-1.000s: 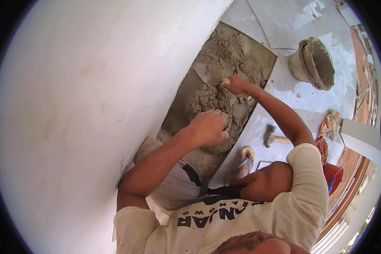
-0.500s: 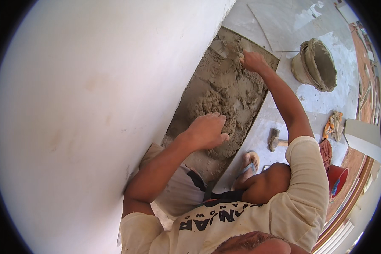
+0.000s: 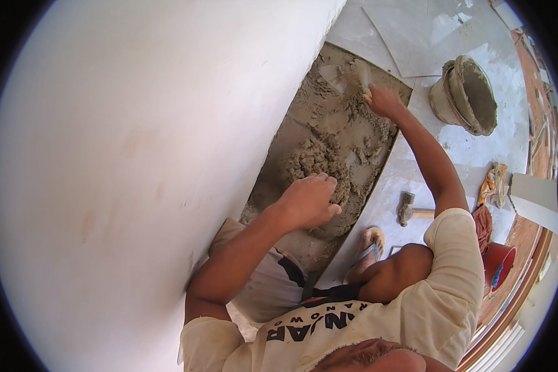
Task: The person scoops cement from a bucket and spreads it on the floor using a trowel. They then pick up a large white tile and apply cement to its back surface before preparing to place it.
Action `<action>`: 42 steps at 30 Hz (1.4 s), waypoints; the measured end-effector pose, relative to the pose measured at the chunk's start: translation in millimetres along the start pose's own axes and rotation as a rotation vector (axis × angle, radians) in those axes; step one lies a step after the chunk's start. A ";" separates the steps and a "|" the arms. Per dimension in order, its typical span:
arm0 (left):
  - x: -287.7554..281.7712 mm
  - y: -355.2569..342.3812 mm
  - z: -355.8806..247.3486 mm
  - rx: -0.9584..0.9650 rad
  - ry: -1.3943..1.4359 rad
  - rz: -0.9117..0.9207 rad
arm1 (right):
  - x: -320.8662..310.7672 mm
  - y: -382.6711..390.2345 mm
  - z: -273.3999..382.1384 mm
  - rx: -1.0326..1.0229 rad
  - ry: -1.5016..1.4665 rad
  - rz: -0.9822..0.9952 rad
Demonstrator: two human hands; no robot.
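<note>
Wet grey-brown mortar [image 3: 313,158] covers a recessed rectangular strip of floor beside a white wall [image 3: 136,155]. My right hand [image 3: 385,102] is closed around the handle of a trowel at the far right corner of the strip. The trowel's blade is smeared with mortar and hard to tell from the bed around it. Over the near side of a crumbly mortar heap hovers my left hand [image 3: 310,199], fingers loosely bent and thumb apart, with nothing visible in it. Its palm is hidden from above.
A mortar-caked bucket [image 3: 468,96] stands right of the strip on pale tiles [image 3: 409,43]. Nearer lie a hammer [image 3: 407,209], an orange-and-white cloth [image 3: 493,185] and a dark red cloth [image 3: 482,224]. A red bucket [image 3: 497,260] is at the right. My foot [image 3: 371,243] borders the bed.
My right hand has moved slightly right and nearer, drawing the trowel along with it. My left hand stays over the heap, and the whole view has shifted a little.
</note>
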State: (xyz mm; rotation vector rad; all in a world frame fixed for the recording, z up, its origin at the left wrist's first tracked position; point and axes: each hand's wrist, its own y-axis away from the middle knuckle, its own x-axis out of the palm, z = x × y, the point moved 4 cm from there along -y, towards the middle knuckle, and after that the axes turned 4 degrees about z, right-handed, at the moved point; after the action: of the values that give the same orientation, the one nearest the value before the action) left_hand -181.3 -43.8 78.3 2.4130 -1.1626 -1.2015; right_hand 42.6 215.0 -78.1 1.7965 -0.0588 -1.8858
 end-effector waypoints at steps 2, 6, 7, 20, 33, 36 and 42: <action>-2.9 1.7 1.7 -0.038 0.012 0.018 | -1.4 -21.7 -4.3 0.020 -0.001 -0.028; -10.0 2.1 3.7 -0.055 0.000 0.036 | -10.4 -50.3 -2.0 0.144 -0.079 -0.019; -11.0 2.8 2.3 -0.050 0.003 0.035 | -8.9 -52.6 -3.0 0.171 -0.112 -0.012; -7.8 -2.0 -0.2 -0.043 0.017 0.040 | 64.3 23.7 43.2 0.522 -1.685 -0.019; -4.5 -2.8 -2.0 -0.038 -0.006 0.025 | 30.5 -57.9 108.4 0.278 -1.245 0.133; -2.7 -2.7 1.5 -0.031 -0.008 0.012 | 19.1 -53.4 94.2 0.176 -1.104 0.243; -8.7 -1.3 2.8 -0.017 -0.008 0.011 | 35.9 -27.3 53.9 0.045 -0.585 0.126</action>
State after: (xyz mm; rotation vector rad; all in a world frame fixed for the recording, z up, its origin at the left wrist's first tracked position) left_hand -185.8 -36.1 80.9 2.3884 -1.1618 -1.2144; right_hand -16.5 206.8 -115.2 1.1790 -0.4133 -2.2607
